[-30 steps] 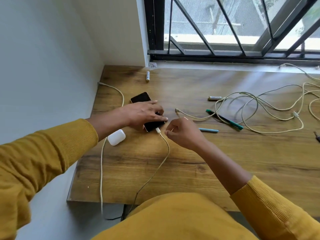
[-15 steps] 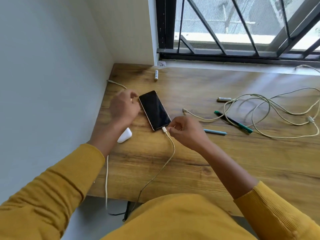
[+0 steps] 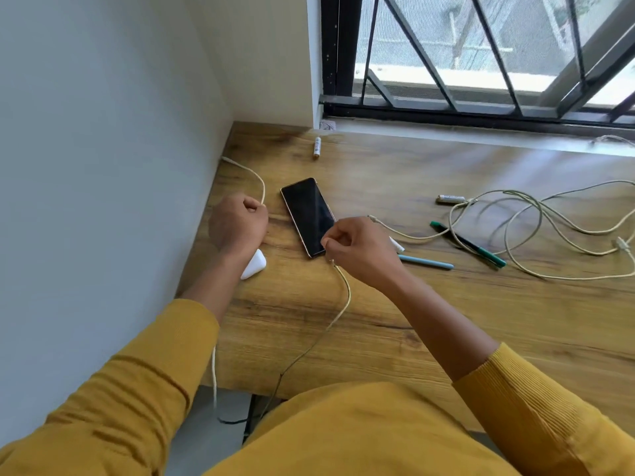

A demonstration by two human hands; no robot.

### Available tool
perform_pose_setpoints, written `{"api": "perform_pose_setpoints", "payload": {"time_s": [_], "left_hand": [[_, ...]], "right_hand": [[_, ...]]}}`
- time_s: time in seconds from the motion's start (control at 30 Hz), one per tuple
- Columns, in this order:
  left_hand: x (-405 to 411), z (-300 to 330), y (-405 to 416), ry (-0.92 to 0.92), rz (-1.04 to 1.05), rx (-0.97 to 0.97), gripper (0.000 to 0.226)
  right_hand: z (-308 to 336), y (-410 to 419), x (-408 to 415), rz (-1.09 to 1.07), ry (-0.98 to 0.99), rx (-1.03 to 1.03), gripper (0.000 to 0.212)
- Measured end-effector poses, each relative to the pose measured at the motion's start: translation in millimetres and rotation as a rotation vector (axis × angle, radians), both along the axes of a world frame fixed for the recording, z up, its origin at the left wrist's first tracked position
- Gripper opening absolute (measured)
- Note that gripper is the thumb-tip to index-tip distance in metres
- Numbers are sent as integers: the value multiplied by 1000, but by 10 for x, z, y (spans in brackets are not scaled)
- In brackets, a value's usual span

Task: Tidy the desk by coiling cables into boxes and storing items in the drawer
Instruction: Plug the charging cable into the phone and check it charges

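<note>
A black phone (image 3: 308, 214) lies screen up on the wooden desk (image 3: 412, 331). My right hand (image 3: 357, 250) pinches the plug end of a white charging cable (image 3: 343, 297) at the phone's near edge; the cable trails off the desk's front. My left hand (image 3: 238, 223) is closed on another white cable (image 3: 254, 176) that comes from the wall at the desk's left edge. A white earbud case (image 3: 255, 264) sits half hidden under my left wrist.
A loose tangle of pale cables (image 3: 536, 231) spreads over the right of the desk, across a green pen (image 3: 470, 244). A light blue pen (image 3: 426, 262) lies beside my right hand. Batteries lie near the window corner (image 3: 317, 147) and by the tangle (image 3: 450, 199).
My left hand left the phone, moved left and closed on the wall-side cable. My right hand stayed at the plug by the phone. The camera shifted left and closer.
</note>
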State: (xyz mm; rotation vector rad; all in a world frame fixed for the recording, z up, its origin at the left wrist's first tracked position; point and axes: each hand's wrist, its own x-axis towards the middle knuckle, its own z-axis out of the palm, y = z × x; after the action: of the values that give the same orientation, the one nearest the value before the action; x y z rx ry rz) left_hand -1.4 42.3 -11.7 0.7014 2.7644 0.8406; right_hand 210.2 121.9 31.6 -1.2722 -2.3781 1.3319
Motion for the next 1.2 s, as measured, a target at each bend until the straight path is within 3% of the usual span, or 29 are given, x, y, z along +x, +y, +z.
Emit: {"api": "perform_pose_setpoints", "payload": {"time_s": [0.1, 0.2, 0.4, 0.57, 0.77, 0.9, 0.97, 1.07, 1.2], "left_hand": [[260, 168, -148, -14, 13, 135, 11], [593, 241, -347, -33, -69, 214, 9], [1029, 153, -657, 23, -249, 246, 6], [1142, 106, -851, 81, -443, 224, 8], [1029, 72, -1046, 4, -574, 189, 10], [735, 28, -1065, 136, -382, 159, 12], [537, 6, -1053, 128, -294, 34, 28], [336, -38, -1049, -12, -354, -144, 61], [299, -54, -1001, -59, -403, -180, 72]], "right_hand": [[17, 14, -42, -65, 36, -85, 14], [79, -12, -119, -171, 150, -350, 17], [83, -25, -328, -277, 316, -792, 19], [38, -3, -406, -378, 333, -921, 17], [37, 4, -350, -409, 292, -800, 12], [92, -32, -242, -342, 261, -661, 23], [152, -80, -198, -291, 269, -616, 22], [187, -148, -178, -225, 286, -543, 22], [113, -227, -202, -169, 284, -462, 17]]}}
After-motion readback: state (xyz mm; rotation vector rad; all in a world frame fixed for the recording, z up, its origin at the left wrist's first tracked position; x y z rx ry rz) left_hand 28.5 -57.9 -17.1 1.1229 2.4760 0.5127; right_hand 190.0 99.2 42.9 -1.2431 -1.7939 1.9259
